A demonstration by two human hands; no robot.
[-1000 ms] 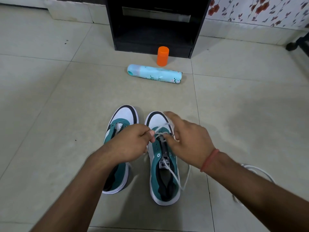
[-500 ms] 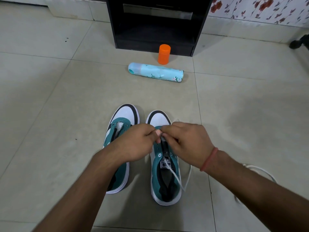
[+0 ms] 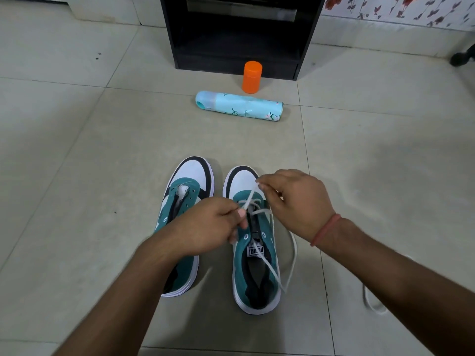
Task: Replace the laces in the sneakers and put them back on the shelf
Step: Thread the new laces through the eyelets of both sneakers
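Two teal, white and black sneakers stand side by side on the tiled floor. The left sneaker has bare eyelets. The right sneaker has a white lace threaded through its front eyelets, with loose ends trailing over the heel and the right side. My left hand pinches the right sneaker's left eyelet edge. My right hand pinches a lace strand and holds it raised over the toe. A black shelf unit stands at the back.
A light blue spray can lies on its side in front of the shelf, with an orange cap upright behind it. Another white lace lies on the floor at the right. A dark furniture foot shows at far right.
My right hand has moved up and forward from beside my left hand, drawing a lace strand out over the toe. My left hand stays at the eyelets.
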